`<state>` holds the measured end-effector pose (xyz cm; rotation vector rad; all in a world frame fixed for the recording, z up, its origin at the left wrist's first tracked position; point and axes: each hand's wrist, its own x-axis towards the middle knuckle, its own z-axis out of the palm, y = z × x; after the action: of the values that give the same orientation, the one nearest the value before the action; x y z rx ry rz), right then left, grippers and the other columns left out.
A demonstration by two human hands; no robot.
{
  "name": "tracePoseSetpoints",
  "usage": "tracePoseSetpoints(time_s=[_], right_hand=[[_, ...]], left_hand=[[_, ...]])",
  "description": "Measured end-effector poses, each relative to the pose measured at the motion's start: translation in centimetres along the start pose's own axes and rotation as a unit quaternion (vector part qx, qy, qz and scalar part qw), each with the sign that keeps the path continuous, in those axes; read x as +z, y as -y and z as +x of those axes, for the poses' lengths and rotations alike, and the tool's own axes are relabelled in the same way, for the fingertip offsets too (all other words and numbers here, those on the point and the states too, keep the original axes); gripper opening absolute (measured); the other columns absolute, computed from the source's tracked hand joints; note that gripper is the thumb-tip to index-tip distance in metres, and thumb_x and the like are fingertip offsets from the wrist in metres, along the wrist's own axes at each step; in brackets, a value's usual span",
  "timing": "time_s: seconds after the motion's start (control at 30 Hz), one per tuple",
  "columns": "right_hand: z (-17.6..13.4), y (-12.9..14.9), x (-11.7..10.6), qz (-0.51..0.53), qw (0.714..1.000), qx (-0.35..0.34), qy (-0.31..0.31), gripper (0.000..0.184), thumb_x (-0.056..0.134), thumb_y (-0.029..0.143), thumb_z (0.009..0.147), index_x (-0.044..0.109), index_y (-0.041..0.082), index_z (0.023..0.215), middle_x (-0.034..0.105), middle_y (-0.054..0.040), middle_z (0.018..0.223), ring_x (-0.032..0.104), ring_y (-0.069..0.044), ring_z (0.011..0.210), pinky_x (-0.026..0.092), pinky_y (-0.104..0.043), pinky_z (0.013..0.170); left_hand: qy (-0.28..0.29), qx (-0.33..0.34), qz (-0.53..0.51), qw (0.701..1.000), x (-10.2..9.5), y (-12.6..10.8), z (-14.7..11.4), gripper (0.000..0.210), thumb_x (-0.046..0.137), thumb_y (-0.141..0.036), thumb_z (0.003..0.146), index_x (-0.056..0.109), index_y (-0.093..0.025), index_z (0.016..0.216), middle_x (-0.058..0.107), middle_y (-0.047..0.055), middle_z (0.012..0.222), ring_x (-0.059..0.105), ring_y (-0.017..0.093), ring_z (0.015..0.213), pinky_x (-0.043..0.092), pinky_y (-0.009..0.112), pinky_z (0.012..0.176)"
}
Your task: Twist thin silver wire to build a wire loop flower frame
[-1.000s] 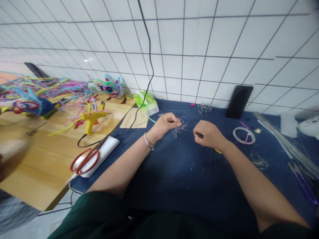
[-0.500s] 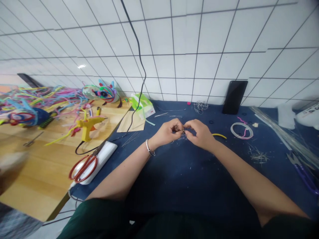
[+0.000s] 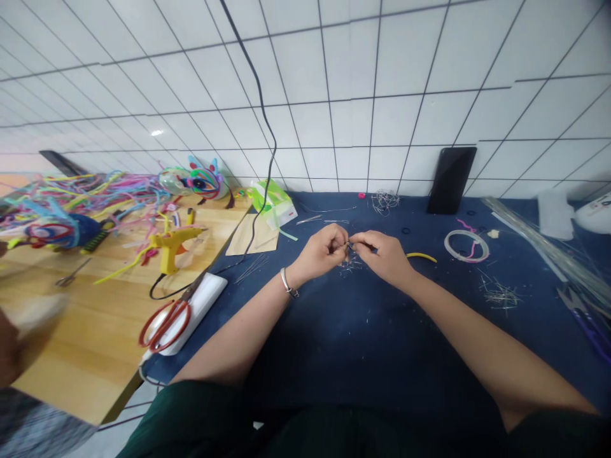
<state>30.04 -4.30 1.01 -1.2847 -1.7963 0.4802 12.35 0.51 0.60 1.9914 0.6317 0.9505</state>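
Over the dark blue cloth (image 3: 329, 343), my left hand (image 3: 321, 252) is closed in a pinch on a small brownish piece (image 3: 348, 249), too tiny to name. My right hand (image 3: 382, 254) is closed too, its thumb and forefinger pinching at the same spot; what they hold is mostly hidden by the fingers. The two hands meet fingertip to fingertip. Just beneath them lie short thin wire clippings (image 3: 352, 266). A yellow curved strip (image 3: 422, 257) rests beside my right wrist.
Red-handled scissors (image 3: 165, 324) lie across a white power strip (image 3: 203, 305) at left. A yellow glue gun (image 3: 172, 247) stands on the wooden table (image 3: 90, 343), where another person's hand (image 3: 8, 350) shows. A black phone (image 3: 451, 180) leans on the wall. Purple-handled snips (image 3: 585, 324) lie right.
My right fingers have shifted slightly, with the forefinger now straighter over the small piece. The view has turned a little to the left. At far left the other person's hand has come into view.
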Motion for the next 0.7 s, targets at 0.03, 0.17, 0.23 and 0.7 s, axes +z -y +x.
tracePoseSetpoints(time_s=[0.03, 0.17, 0.23, 0.7], right_hand=[[0.0, 0.0, 0.0, 0.005, 1.000, 0.006, 0.001, 0.022, 0.051, 0.017, 0.082, 0.070, 0.021, 0.093, 0.070, -0.0019, 0.087, 0.062, -0.014, 0.079, 0.046, -0.027, 0.073], [-0.1, 0.1, -0.2, 0.037, 0.999, 0.023, 0.016, 0.021, 0.053, 0.019, 0.081, 0.070, 0.022, 0.094, 0.071, -0.0013, 0.089, 0.063, -0.015, 0.080, 0.046, -0.027, 0.073], [-0.1, 0.1, -0.2, 0.049, 0.998, 0.023, 0.021, 0.020, 0.054, 0.021, 0.082, 0.070, 0.022, 0.092, 0.071, -0.0012, 0.086, 0.063, -0.014, 0.078, 0.045, -0.026, 0.072], [0.1, 0.4, -1.2, 0.160, 0.980, 0.095, 0.073, 0.019, 0.059, 0.031, 0.078, 0.071, 0.018, 0.084, 0.063, 0.0001, 0.066, 0.053, -0.011, 0.060, 0.040, -0.025, 0.057]], left_hand=[[-0.007, -0.002, 0.002, 1.000, 0.0, 0.0, 0.0, 0.019, 0.054, -0.005, 0.074, 0.040, -0.018, 0.074, 0.052, 0.001, 0.089, 0.056, 0.005, 0.061, 0.042, 0.018, 0.052], [-0.034, 0.006, 0.006, 0.999, 0.0, 0.0, -0.2, 0.020, 0.057, -0.006, 0.073, 0.041, -0.018, 0.071, 0.053, 0.002, 0.090, 0.053, 0.004, 0.060, 0.042, 0.017, 0.050], [-0.033, 0.013, -0.005, 0.999, 0.1, 0.0, -0.2, 0.019, 0.057, -0.007, 0.074, 0.041, -0.017, 0.071, 0.053, 0.002, 0.091, 0.054, 0.004, 0.058, 0.042, 0.017, 0.048], [-0.025, -0.002, -0.045, 0.999, -0.1, -0.5, -0.4, 0.017, 0.062, -0.025, 0.083, 0.053, -0.014, 0.072, 0.061, 0.006, 0.095, 0.059, 0.003, 0.055, 0.049, 0.017, 0.049]])
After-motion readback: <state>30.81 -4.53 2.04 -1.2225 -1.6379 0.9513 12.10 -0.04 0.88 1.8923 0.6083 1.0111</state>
